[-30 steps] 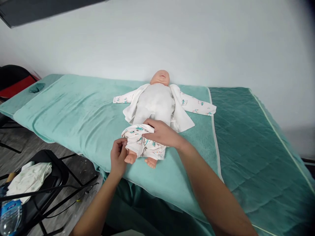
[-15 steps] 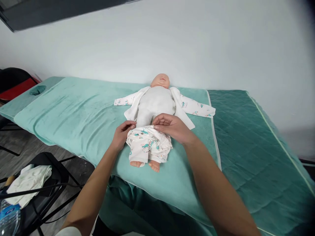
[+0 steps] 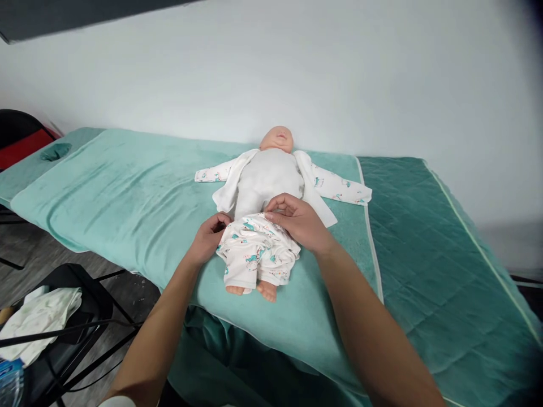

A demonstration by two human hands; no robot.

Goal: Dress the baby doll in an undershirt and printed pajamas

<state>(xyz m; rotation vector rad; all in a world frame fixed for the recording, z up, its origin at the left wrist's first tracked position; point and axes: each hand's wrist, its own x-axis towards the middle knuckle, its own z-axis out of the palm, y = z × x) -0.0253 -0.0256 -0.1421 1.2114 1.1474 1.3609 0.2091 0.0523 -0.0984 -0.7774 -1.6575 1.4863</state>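
A baby doll [image 3: 271, 172] lies on its back on a light green towel [image 3: 127, 192], head toward the wall. An open white printed jacket [image 3: 335, 189] is spread under it, sleeves out to both sides. White trousers with a teal print [image 3: 254, 254] cover its legs, bare feet showing at the bottom. My left hand [image 3: 210, 236] pinches the trousers' waistband at the doll's left-hand side of the picture. My right hand [image 3: 299, 220] is closed on the waistband at the other hip.
The towel covers a massage table [image 3: 445, 243] with a darker quilted green cover at the right, against a white wall. A black chair [image 3: 76, 316] at lower left holds a pale cloth [image 3: 38, 314]; a water bottle [image 3: 8, 381] shows at the corner.
My left hand left the doll's foot and went up to the waistband. Both hands have drawn the trousers up toward the doll's waist, so the legs are more covered.
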